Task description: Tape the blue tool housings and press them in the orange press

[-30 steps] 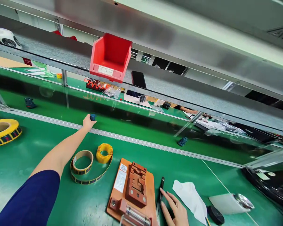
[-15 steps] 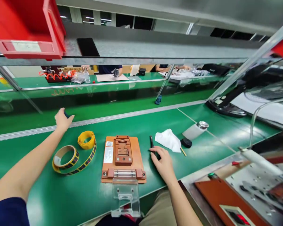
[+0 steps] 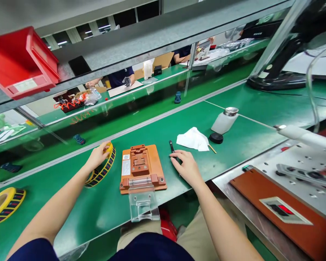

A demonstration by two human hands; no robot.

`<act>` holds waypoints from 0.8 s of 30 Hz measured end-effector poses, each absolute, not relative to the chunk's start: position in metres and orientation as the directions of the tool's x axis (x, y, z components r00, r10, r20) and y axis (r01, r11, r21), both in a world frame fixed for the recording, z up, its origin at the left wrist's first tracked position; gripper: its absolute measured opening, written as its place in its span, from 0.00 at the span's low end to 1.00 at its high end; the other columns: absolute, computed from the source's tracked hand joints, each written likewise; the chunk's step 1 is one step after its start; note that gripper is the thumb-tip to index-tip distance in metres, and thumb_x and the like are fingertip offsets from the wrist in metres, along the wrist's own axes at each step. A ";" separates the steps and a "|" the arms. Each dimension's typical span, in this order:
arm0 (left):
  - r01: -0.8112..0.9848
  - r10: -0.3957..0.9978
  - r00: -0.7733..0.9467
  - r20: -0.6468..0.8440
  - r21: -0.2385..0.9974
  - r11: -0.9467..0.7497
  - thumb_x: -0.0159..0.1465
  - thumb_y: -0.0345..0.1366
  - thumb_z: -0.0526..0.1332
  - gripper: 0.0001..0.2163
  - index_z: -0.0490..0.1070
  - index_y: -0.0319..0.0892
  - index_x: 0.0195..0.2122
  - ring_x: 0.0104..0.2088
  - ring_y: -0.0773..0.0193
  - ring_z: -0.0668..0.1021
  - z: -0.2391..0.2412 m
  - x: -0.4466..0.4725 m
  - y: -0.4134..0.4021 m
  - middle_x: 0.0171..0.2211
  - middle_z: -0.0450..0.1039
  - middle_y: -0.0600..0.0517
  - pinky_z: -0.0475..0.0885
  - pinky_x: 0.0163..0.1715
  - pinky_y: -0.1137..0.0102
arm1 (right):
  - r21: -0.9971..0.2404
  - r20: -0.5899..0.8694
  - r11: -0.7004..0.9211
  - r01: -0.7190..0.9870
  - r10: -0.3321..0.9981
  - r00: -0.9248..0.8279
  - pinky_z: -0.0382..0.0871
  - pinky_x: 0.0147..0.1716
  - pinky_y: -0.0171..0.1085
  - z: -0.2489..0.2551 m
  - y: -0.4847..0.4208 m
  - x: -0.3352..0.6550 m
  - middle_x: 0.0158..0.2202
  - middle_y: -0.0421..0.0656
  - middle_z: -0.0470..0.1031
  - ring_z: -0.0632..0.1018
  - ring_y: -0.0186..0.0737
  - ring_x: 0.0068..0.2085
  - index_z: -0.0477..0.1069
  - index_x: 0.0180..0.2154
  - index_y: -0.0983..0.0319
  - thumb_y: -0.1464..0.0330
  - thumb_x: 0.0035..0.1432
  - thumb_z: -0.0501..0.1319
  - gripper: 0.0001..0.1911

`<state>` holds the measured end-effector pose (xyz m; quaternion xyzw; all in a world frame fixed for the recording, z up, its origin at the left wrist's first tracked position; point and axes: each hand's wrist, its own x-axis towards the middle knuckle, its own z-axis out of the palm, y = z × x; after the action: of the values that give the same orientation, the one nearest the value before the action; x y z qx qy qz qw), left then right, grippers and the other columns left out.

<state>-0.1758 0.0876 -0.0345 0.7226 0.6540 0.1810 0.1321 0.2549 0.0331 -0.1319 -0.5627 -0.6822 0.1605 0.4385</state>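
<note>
My left hand (image 3: pixel 98 156) lies with loosely bent fingers on a yellow-and-black label tape roll (image 3: pixel 108 164), left of an orange fixture plate (image 3: pixel 152 170). A clear acrylic clamp (image 3: pixel 142 203) sticks out from the plate's near edge. My right hand (image 3: pixel 187 167) rests flat on the green mat to the right of the plate. Its fingertips touch a thin black pen-like tool (image 3: pixel 171 145). Neither hand is gripping anything. A small blue part (image 3: pixel 79 139) lies on the conveyor belt beyond my left hand.
A white cloth (image 3: pixel 192 139), white dispenser bottle (image 3: pixel 224 121) and black cap (image 3: pixel 216 137) sit to the right. More blue parts (image 3: pixel 177 97) ride the belt. A large yellow reel (image 3: pixel 4 201) lies far left, a red bin (image 3: pixel 21 67) overhead, a metal bench (image 3: pixel 299 170) right. People work opposite.
My left hand has let go of the blue part on the belt and drawn back onto the tape roll. The view has swung down and right. My right hand stays by the black tool.
</note>
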 end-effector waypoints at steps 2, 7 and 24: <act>0.899 0.988 0.074 0.139 0.419 -0.126 0.57 0.31 0.59 0.31 0.65 0.41 0.64 0.57 0.53 0.78 -0.034 -0.164 0.094 0.56 0.76 0.44 0.70 0.61 0.59 | -0.716 0.422 0.318 0.622 0.906 0.023 0.69 0.55 0.51 -0.132 0.033 0.254 0.48 0.48 0.78 0.74 0.51 0.52 0.80 0.41 0.57 0.64 0.63 0.60 0.11; 0.875 0.952 0.059 0.300 0.443 -0.193 0.60 0.35 0.57 0.25 0.69 0.40 0.60 0.62 0.45 0.72 -0.037 -0.118 0.086 0.61 0.71 0.41 0.62 0.66 0.51 | -0.719 0.401 0.291 0.631 0.915 0.034 0.68 0.57 0.50 -0.127 0.031 0.249 0.49 0.48 0.78 0.73 0.50 0.53 0.80 0.42 0.58 0.69 0.60 0.62 0.10; 0.599 0.980 0.060 0.189 0.779 -0.187 0.59 0.66 0.57 0.28 0.79 0.46 0.41 0.45 0.46 0.81 -0.092 -0.050 0.102 0.43 0.82 0.48 0.75 0.46 0.59 | -0.594 0.457 0.239 0.768 0.886 0.078 0.68 0.57 0.47 -0.127 0.052 0.304 0.51 0.46 0.78 0.75 0.47 0.54 0.79 0.43 0.58 0.73 0.63 0.61 0.10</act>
<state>-0.0495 0.1022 -0.0923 0.6791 0.5812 0.3635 0.2624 0.3040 0.0518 -0.1269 -0.6127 -0.6751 0.0727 0.4046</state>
